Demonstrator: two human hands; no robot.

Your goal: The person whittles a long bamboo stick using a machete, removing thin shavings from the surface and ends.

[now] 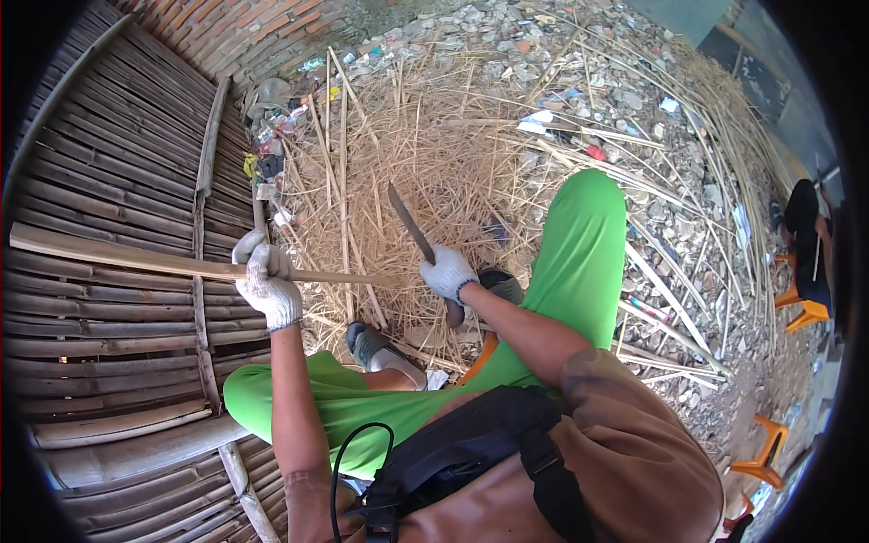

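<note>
My left hand [269, 282], in a white knit glove, is closed around a long pale bamboo strip [127, 253]. The strip lies roughly level; its wide end reaches far to the left past the slatted wall, and its thin end points toward the middle. In my gloved right hand [447, 272] is a long knife [410, 223], its dark blade angled up and to the left. The lower end of its handle shows below the fist. Blade and strip are apart. Both hands are held out in front of my knees, above a heap of thin bamboo shavings [425, 163].
A bamboo-slat wall [118, 317] stands close on the left, a brick wall [244, 36] beyond. Stones, litter and loose bamboo strips [670, 290] cover the ground to the right. Farther right are orange stools [762, 457] and another person [804, 240]. My sandalled foot [371, 346] rests below.
</note>
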